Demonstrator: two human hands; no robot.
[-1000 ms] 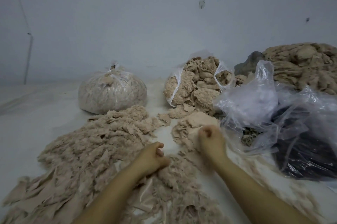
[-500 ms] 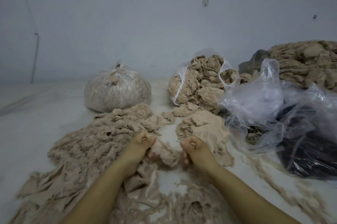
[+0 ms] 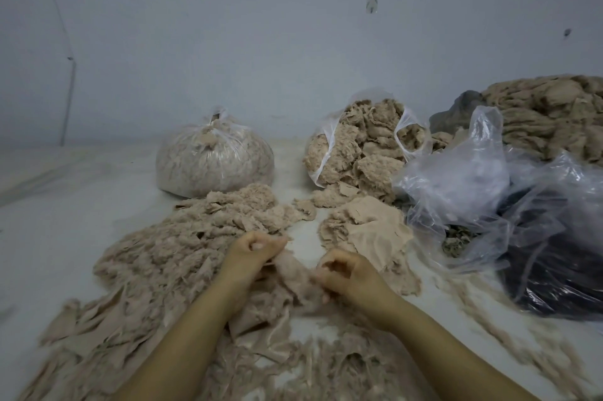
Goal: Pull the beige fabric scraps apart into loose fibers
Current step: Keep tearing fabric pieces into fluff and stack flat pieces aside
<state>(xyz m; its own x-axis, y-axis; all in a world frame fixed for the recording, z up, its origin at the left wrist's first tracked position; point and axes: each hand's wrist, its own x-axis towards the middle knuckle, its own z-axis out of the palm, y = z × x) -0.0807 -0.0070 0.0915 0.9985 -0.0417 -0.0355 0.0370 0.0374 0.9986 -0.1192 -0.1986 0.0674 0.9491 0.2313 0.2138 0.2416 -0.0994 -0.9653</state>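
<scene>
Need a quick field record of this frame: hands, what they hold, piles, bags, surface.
left hand: grips one end of the beige tuft
right hand: grips the other end
beige tuft: stretched between both hands
loose fiber pile: left of the hands
flat scrap pile: beyond the right hand
tied bag: closed, full of beige material
open bag: scraps spilling out
crumpled clear bags: right, over dark material
floor: pale
</scene>
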